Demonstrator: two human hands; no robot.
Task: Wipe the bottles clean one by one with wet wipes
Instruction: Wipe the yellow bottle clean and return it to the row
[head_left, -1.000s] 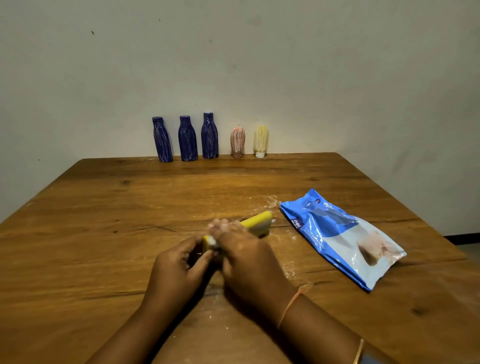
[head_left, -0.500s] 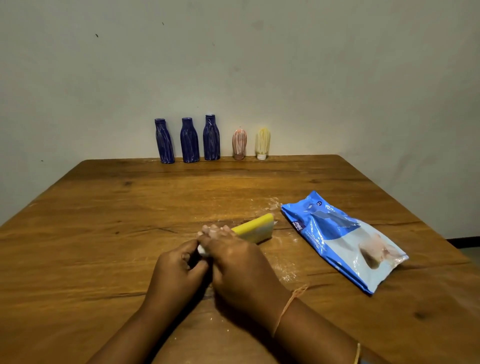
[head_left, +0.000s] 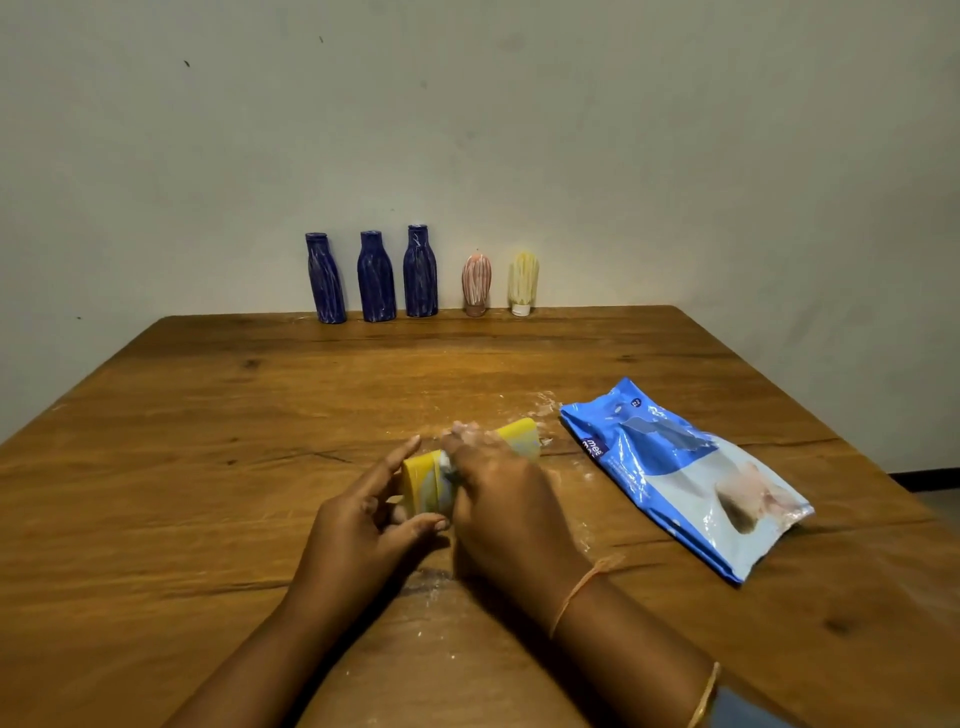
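Observation:
A yellow bottle (head_left: 423, 480) lies on its side on the wooden table (head_left: 208, 467), its far end showing past my knuckles. My left hand (head_left: 363, 525) grips its near end between thumb and fingers. My right hand (head_left: 501, 499) presses a crumpled white wet wipe (head_left: 448, 461) onto the bottle's middle. At the table's far edge, against the wall, stand three blue bottles (head_left: 376, 276), a pink bottle (head_left: 476, 285) and a pale yellow bottle (head_left: 522, 283), all streaked with white.
A blue and white pack of wet wipes (head_left: 680, 478) lies flat on the table to the right of my hands. White powdery smears (head_left: 540, 405) dot the wood around the yellow bottle. A plain grey wall rises behind the table.
My right hand with the wipe has slid along the yellow bottle, and more of the bottle's near end now shows by my left hand. My left fingers have spread around that end.

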